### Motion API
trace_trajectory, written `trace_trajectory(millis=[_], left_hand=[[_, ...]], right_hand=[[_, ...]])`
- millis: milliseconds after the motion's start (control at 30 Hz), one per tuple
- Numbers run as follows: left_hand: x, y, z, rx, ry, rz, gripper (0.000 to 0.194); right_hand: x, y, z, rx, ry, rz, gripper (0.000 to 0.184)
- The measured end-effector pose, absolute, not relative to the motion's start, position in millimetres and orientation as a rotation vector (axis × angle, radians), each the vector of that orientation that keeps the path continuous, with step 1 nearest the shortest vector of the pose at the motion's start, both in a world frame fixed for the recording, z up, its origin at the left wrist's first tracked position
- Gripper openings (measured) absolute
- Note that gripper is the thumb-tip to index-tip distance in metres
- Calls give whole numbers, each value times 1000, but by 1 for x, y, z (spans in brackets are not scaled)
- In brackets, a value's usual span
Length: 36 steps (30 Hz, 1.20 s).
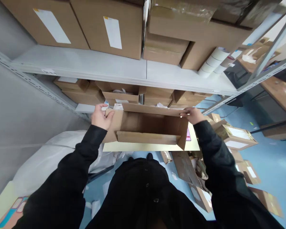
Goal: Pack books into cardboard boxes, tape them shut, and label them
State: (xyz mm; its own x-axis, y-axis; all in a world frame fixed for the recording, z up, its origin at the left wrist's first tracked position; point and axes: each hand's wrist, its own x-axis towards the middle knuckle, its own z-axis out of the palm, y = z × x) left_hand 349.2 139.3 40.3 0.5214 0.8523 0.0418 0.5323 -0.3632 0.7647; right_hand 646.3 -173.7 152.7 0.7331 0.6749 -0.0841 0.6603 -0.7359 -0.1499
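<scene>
A long brown cardboard box (pixel 154 138) lies in front of me with its flaps spread and its top open; the part of its inside that shows holds nothing. My left hand (pixel 101 118) grips the edge of the left end flap between thumb and fingers. At the far right corner, my right hand (pixel 192 115) pinches the long far flap (pixel 152 109). Beneath the box is a pale yellow tabletop (pixel 138 147), with a pink-edged item (pixel 188 135) partly covered by the box's right end.
Behind the table stands a grey metal shelf (pixel 97 65) with cartons on two levels. White tape rolls (pixel 211 63) are stacked at its right. Several cartons (pixel 237 136) lie on the blue floor to the right. A large white sack (pixel 54 159) sits at left.
</scene>
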Motion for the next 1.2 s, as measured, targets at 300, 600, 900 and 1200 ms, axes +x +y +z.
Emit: trace_trajectory(millis=[300, 600, 900, 1200], left_hand=[[410, 167, 29, 2230, 1141, 289, 52], [367, 113, 62, 2920, 652, 133, 16], [352, 112, 45, 2544, 717, -299, 56], [336, 51, 15, 2531, 806, -369, 153]], right_hand=[[662, -121, 145, -3130, -1214, 73, 52], [571, -114, 143, -2815, -2166, 518, 37], [512, -155, 128, -2893, -2050, 233, 20], [502, -195, 91, -2567, -1806, 746, 64]])
